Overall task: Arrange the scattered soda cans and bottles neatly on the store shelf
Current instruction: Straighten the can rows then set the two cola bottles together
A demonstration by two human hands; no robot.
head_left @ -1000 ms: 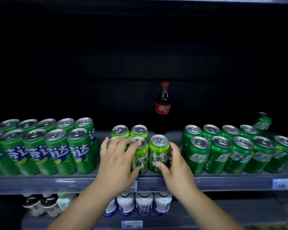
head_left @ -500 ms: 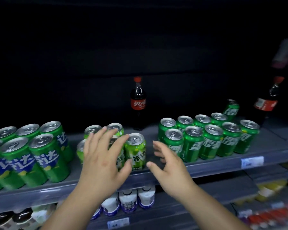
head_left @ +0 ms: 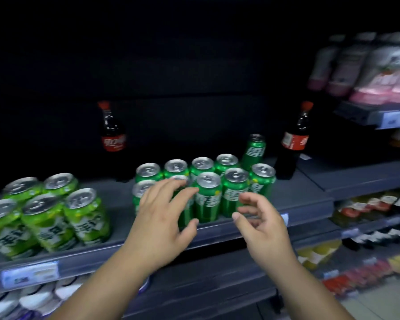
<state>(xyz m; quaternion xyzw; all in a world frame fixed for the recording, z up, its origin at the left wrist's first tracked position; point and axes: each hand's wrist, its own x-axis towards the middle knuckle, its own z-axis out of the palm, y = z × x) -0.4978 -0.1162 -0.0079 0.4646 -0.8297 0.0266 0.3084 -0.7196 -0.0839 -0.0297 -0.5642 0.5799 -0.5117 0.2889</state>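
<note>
A block of dark green soda cans (head_left: pixel 208 195) stands in two rows on the grey shelf (head_left: pixel 305 199). One more dark green can (head_left: pixel 254 151) stands alone behind the block, at its right. My left hand (head_left: pixel 164 218) is spread open in front of the block's left cans, holding nothing. My right hand (head_left: pixel 261 225) hovers open before the block's right end, fingers curled and empty. Several light green cans (head_left: pixel 49 213) sit grouped at the left. Two cola bottles stand at the back: the left bottle (head_left: pixel 112 135) and the right bottle (head_left: pixel 295 144).
Price tags (head_left: pixel 29 274) hang on the shelf's front lip. White-capped bottles (head_left: pixel 35 299) fill the lower shelf at left. To the right, another rack holds pink packs (head_left: pixel 379 86) above and rows of small bottles (head_left: pixel 370 204) below. The shelf's back is dark.
The view has swung right. Both hands have left the light green cans and moved right, to the front of the dark green block. A second cola bottle is now fully in view.
</note>
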